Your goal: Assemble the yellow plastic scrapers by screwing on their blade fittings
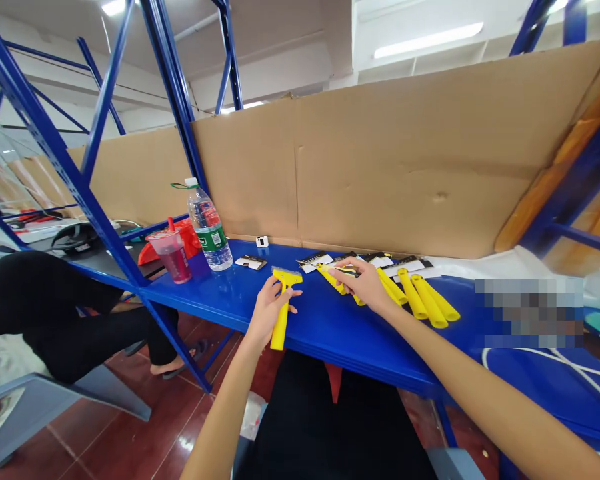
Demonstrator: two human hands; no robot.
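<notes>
A yellow scraper point(280, 321) with a wide flat head is in my left hand point(270, 303), whose fingers wrap its handle near the front edge of the blue table. The scraper's head points away from me. My right hand point(363, 283) is closed on a slim screwdriver point(350, 272) with a dark and yellow handle, its thin shaft pointing left. Beneath and beside that hand lie several yellow handles point(414, 295) in a row. Behind them are several black-and-white cards point(316, 261), partly covered by the hand and the handles.
A water bottle point(209, 227), a red drink cup point(173, 257) and a small white device point(263, 241) stand along the left and back. One card point(251, 262) lies apart. Cardboard point(380, 160) walls off the back. A seated person's leg point(105, 333) is at left; white cable point(555, 357) lies right.
</notes>
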